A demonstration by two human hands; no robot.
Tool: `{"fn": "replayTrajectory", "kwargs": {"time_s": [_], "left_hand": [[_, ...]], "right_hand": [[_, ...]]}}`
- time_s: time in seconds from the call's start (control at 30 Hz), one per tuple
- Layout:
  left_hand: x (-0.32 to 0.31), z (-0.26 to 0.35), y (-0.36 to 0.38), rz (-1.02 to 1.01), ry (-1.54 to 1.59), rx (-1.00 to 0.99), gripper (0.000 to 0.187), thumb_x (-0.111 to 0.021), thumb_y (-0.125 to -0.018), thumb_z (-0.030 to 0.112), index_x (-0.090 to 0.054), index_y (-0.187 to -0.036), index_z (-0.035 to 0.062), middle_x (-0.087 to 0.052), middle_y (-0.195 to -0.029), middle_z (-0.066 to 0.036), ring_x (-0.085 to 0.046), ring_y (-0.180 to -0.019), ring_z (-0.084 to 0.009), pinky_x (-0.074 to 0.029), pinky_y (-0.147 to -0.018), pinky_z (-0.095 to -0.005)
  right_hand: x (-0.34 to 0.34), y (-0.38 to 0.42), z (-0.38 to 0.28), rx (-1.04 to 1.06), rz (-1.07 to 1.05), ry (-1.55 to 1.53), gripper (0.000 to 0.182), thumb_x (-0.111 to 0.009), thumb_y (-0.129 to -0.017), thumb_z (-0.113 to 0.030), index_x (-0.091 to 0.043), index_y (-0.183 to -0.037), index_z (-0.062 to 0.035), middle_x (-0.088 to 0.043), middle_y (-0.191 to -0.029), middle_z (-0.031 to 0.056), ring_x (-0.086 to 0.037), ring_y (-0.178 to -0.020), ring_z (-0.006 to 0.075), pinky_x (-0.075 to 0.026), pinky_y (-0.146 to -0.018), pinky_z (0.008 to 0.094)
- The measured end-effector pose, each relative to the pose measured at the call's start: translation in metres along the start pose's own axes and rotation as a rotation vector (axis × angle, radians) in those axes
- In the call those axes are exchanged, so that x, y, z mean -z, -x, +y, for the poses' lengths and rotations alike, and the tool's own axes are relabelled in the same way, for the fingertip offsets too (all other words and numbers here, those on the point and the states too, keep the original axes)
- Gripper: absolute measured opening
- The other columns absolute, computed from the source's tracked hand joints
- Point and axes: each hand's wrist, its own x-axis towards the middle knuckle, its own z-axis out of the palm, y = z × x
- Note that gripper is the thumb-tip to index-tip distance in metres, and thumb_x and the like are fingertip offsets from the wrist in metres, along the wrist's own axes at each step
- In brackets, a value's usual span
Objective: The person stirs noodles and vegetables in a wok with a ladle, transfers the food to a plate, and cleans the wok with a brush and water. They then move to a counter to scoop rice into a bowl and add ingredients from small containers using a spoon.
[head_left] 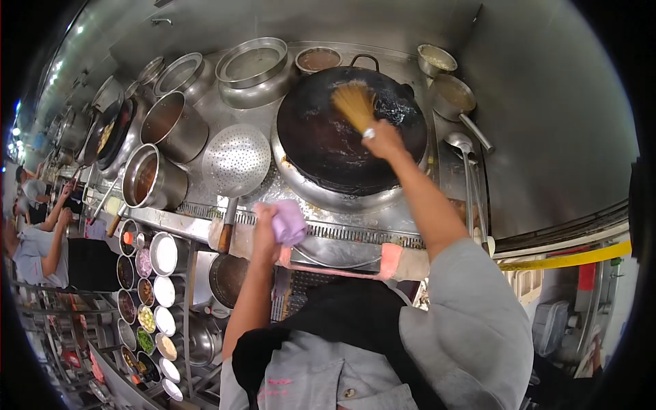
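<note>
My right hand [384,139] is closed round the bound end of a straw-coloured bristle brush [354,106]. The brush's splayed bristles rest in a large black wok [321,143] with wet, shiny streaks on its surface. My left hand [265,232] grips a folded purple cloth [290,223] in front of the stove's edge. Just beyond that hand, a perforated steel strainer [236,160] lies on the stove top, its wooden handle [225,238] pointing towards me.
Steel pots [156,176] stand at the left. A saucepan [453,94] and ladles [459,142] lie at the right. Ingredient containers [165,253] line the lower left. Co-workers [41,249] stand at the far left. A steel wall [547,123] rises at the right.
</note>
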Motion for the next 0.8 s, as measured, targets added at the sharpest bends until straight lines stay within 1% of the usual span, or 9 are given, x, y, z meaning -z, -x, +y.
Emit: {"fn": "replayTrajectory", "kwargs": {"time_s": [0.17,0.3,0.37,0.43,0.5,0.57,0.63,0.7,0.8], "left_hand": [[-0.081,-0.029,-0.032,-0.142,-0.008,0.169,0.037,-0.055,-0.096,0.035,-0.056,-0.112,0.0016,-0.067,-0.097,-0.014,-0.07,-0.085,-0.0269,-0.06,-0.074,-0.0411],[-0.119,-0.037,-0.039,-0.181,-0.006,0.216,0.028,-0.059,-0.094,0.03,-0.059,-0.103,0.0029,-0.067,-0.091,-0.015,-0.07,-0.072,-0.0289,-0.062,-0.063,-0.04],[-0.123,-0.041,-0.045,-0.207,0.051,0.277,0.024,-0.06,-0.093,0.025,-0.058,-0.1,0.0017,-0.066,-0.089,-0.015,-0.07,-0.071,-0.0299,-0.062,-0.059,-0.0402],[-0.13,-0.035,-0.042,-0.166,0.066,0.254,0.018,-0.055,-0.089,0.014,-0.055,-0.095,-0.0025,-0.064,-0.084,-0.018,-0.069,-0.064,-0.0315,-0.06,-0.051,-0.0396],[-0.135,-0.03,-0.036,-0.146,0.049,0.226,0.014,-0.054,-0.084,0.008,-0.053,-0.092,-0.0035,-0.062,-0.078,-0.018,-0.067,-0.059,-0.0304,-0.06,-0.048,-0.0398],[-0.138,-0.033,-0.037,-0.113,0.035,0.151,0.011,-0.052,-0.084,0.008,-0.052,-0.089,-0.0023,-0.061,-0.077,-0.018,-0.066,-0.057,-0.03,-0.059,-0.047,-0.0395],[-0.136,-0.035,-0.035,-0.077,0.002,0.1,0.01,-0.053,-0.084,0.008,-0.052,-0.088,-0.0015,-0.061,-0.077,-0.017,-0.065,-0.056,-0.0288,-0.059,-0.047,-0.039],[-0.126,-0.04,-0.04,-0.07,0.009,0.021,0.009,-0.053,-0.084,0.007,-0.052,-0.088,-0.001,-0.061,-0.077,-0.016,-0.065,-0.055,-0.027,-0.058,-0.047,-0.0383],[-0.115,-0.032,-0.035,-0.102,-0.018,-0.049,0.01,-0.053,-0.082,0.005,-0.054,-0.09,0.0001,-0.061,-0.076,-0.013,-0.062,-0.054,-0.0237,-0.057,-0.046,-0.0375]], "right_hand": [[0.013,0.067,-0.041,0.335,-0.206,-0.091,0.054,-0.071,-0.078,-0.02,-0.056,-0.129,-0.0129,-0.057,-0.104,0.0234,-0.06,-0.1,0.0442,-0.049,-0.087,0.0492],[0.081,0.095,0.021,0.167,-0.377,0.053,0.062,-0.072,-0.078,-0.02,-0.055,-0.137,-0.0174,-0.058,-0.106,0.0225,-0.06,-0.101,0.0436,-0.048,-0.091,0.0463],[0.086,0.069,0.053,-0.01,-0.297,0.026,0.056,-0.073,-0.076,-0.022,-0.06,-0.13,-0.0146,-0.062,-0.106,0.0245,-0.061,-0.102,0.0418,-0.049,-0.09,0.0452],[0.05,0.017,0.064,0.009,-0.003,0.041,0.053,-0.074,-0.074,-0.024,-0.064,-0.125,-0.0123,-0.065,-0.105,0.0268,-0.065,-0.096,0.0411,-0.051,-0.086,0.045],[0.025,-0.024,0.035,-0.046,0.028,-0.196,0.037,-0.073,-0.074,-0.025,-0.068,-0.106,-0.0078,-0.069,-0.1,0.0246,-0.065,-0.096,0.0433,-0.053,-0.086,0.046],[0.002,-0.026,-0.01,-0.011,-0.031,-0.301,0.038,-0.073,-0.074,-0.025,-0.07,-0.106,-0.0062,-0.07,-0.09,0.024,-0.066,-0.092,0.0439,-0.053,-0.084,0.0462],[-0.009,-0.003,-0.045,0.027,-0.218,-0.452,0.062,-0.076,-0.073,-0.03,-0.061,-0.131,-0.0128,-0.065,-0.101,0.0283,-0.067,-0.086,0.043,-0.053,-0.077,0.0459],[-0.012,0.029,-0.052,0.28,-0.136,-0.28,0.068,-0.075,-0.074,-0.032,-0.057,-0.137,-0.0133,-0.062,-0.101,0.0267,-0.065,-0.092,0.0414,-0.051,-0.082,0.0424],[0.036,0.088,-0.03,0.367,-0.279,-0.262,0.068,-0.072,-0.078,-0.031,-0.053,-0.141,-0.0132,-0.059,-0.104,0.0243,-0.06,-0.098,0.0398,-0.048,-0.088,0.0416]]}}
